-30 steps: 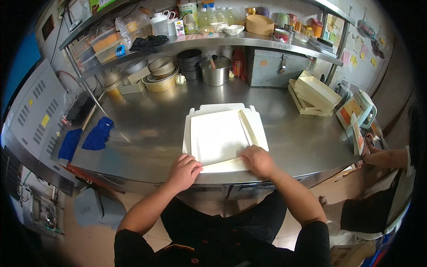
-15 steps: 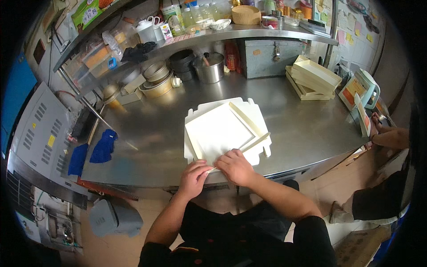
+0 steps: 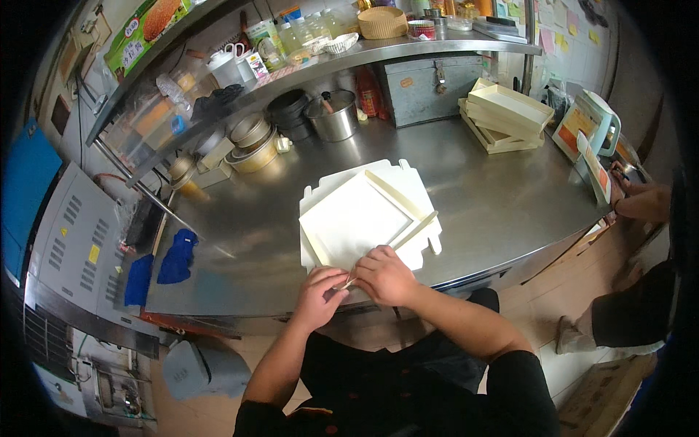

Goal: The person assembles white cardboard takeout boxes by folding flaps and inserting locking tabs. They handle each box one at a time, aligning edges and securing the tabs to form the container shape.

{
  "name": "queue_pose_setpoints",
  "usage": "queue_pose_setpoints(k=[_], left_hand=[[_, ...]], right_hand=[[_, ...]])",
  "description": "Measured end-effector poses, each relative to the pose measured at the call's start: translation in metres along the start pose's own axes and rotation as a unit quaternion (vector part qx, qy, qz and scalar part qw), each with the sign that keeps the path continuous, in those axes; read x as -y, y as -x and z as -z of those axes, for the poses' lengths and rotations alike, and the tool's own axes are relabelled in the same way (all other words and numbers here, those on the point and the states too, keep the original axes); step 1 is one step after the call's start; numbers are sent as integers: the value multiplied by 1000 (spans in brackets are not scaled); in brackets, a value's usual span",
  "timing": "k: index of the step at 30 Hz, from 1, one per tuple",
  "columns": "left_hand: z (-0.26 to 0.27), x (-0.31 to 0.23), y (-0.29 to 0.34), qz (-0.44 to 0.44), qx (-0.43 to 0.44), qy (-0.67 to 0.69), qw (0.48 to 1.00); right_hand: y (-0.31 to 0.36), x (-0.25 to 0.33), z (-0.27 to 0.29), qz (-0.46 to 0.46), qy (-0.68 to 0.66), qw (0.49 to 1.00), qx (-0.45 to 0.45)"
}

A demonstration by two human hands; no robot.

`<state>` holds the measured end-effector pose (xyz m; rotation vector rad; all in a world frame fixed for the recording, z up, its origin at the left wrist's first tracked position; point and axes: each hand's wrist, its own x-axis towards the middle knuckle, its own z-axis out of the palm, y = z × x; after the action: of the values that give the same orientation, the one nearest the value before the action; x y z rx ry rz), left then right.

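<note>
Across a steel worktop (image 3: 495, 211), beneath a crowded shelf (image 3: 444, 46), can see round tins (image 3: 255, 138), black pans (image 3: 288, 109), a steel pot (image 3: 335, 122) and a grey metal box (image 3: 411, 91), with stacked cream trays (image 3: 510, 109) toward the right. Can also see blue cloths (image 3: 177, 258) at the left, well apart from the work, and at far right a co-worker's hand (image 3: 630, 191) near a pale green appliance (image 3: 608, 127). Have, near the front edge, a partly folded white tray (image 3: 357, 222) lying askew over a flat white sheet (image 3: 421, 191) with tabs. Pinching the tray's near corner with left hand (image 3: 320, 291) and right hand (image 3: 386, 277), close together. Cannot tell how the fold runs under the fingers, covered by both hands.
</note>
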<state>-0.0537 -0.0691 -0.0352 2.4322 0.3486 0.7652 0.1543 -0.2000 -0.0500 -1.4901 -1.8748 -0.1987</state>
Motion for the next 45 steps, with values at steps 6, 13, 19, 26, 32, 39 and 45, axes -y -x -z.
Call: queue_pose_setpoints(k=[6, 13, 19, 26, 32, 39, 45], left_hand=[[-4, -10, -6, 147, 44, 146, 977], [28, -19, -70, 33, 249, -83, 965], [29, -24, -113, 114, 446, -167, 872], [34, -9, -74, 29, 416, -112, 902], [37, -15, -50, 8, 321, -81, 944], [39, -10, -34, 17, 223, -47, 974], [23, -17, -32, 32, 183, -40, 982]], right_hand=[[-9, -13, 18, 17, -119, 989, 89], [-9, -28, 20, 9, -197, 971, 133], [-8, -26, 27, 38, -166, 981, 94], [6, -24, 30, 43, -120, 991, 46], [8, -24, 32, 45, -127, 990, 39], [9, -27, 28, 45, -137, 989, 21], [0, -37, 27, 17, -185, 976, 112]])
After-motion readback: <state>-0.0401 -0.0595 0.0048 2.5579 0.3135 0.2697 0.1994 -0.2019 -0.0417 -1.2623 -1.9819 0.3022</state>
